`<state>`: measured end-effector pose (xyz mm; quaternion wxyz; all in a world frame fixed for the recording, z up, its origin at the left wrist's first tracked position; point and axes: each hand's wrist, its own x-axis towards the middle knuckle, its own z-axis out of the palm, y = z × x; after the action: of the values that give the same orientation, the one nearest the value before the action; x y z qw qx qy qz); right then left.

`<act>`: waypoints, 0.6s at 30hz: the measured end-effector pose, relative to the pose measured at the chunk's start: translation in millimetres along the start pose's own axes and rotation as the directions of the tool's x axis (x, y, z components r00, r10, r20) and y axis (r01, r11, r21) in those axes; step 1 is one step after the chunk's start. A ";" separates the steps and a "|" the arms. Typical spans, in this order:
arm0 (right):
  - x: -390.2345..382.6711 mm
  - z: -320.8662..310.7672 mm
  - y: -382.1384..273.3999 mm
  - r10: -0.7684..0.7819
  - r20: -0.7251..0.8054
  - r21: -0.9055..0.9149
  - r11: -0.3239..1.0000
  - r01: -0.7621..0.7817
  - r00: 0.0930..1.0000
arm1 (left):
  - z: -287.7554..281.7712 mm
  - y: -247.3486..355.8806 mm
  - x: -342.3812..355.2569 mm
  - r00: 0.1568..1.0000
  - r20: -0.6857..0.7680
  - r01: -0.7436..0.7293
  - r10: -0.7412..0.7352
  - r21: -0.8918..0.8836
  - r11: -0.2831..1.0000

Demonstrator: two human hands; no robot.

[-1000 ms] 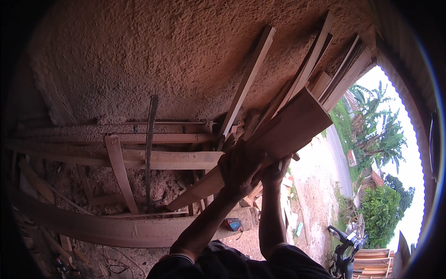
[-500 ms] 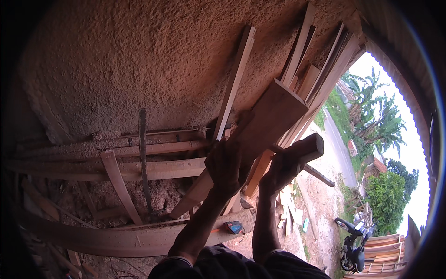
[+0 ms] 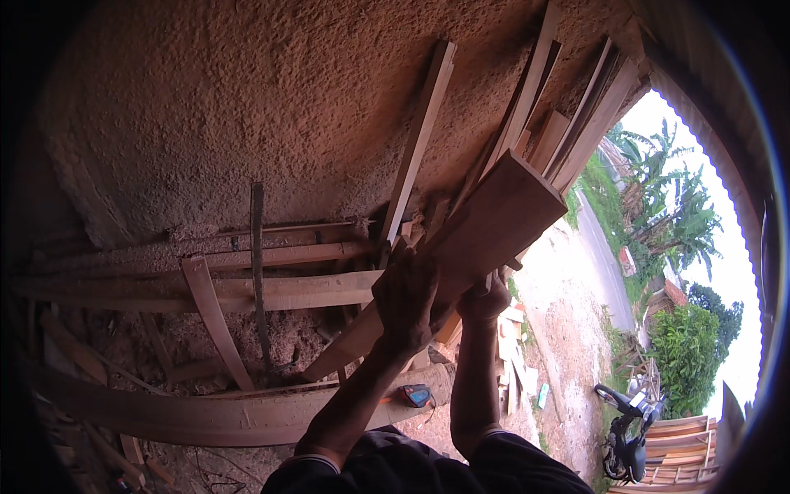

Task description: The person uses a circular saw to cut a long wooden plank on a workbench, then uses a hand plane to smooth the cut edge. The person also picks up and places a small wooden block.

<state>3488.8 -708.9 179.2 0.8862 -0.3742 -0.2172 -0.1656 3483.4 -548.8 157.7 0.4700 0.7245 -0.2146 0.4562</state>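
Note:
A thick wooden board (image 3: 500, 221) slants up and away in front of me, its far end raised to the right. My left hand (image 3: 405, 295) is closed around the board's left edge near its middle. Close to the board's right edge, my right hand (image 3: 484, 303) is closed on a wooden block with a thin crossbar (image 3: 514, 263). Most of that tool is now hidden behind the board and my fingers; a small end shows.
Long planks (image 3: 420, 140) lean against the rough wall. A curved timber beam (image 3: 247, 420) runs across the front, with a blue-black tape measure (image 3: 416, 396) on it. Wood offcuts (image 3: 512, 362) lie to the right. A motorcycle (image 3: 629, 436) stands outside beside stacked lumber (image 3: 679, 449).
My right hand has drawn in toward the board, taking the block with its crossbar mostly out of sight behind it. The board's far end has shifted slightly right.

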 end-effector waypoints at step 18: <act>-30.5 -19.5 6.9 -0.205 -0.299 -0.557 0.830 0.004 0.932 | 5.2 7.9 -17.6 0.993 -0.111 0.032 -0.032 0.001 0.999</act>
<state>3471.0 -714.7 147.4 0.7554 -0.5640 -0.0218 -0.3329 3471.3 -559.1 145.7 0.4873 0.7020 -0.1758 0.4886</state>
